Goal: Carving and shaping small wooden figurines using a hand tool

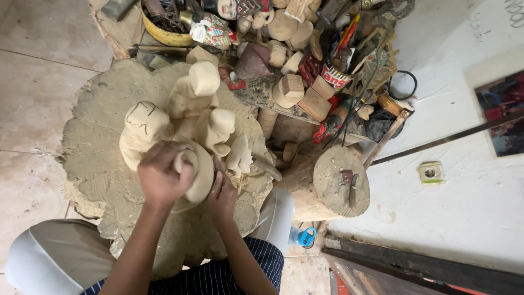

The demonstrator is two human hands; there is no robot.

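A: Where is the pale wooden carving (197,173) located?
B: It is gripped from above by the closed left hand (162,176) on the tree-stump worktop (93,147).
A: And the right hand (222,195)?
B: It is pressed against the carving's right side, fingers curled.

Work surface is a big rough stump block (98,136), sawdust-coated top. Standing on it just beyond the grip: three pale rough-carved wooden figures (185,109), touching each other. Smaller stump (338,180) well right of the grip, chisel (352,188) lying on top.
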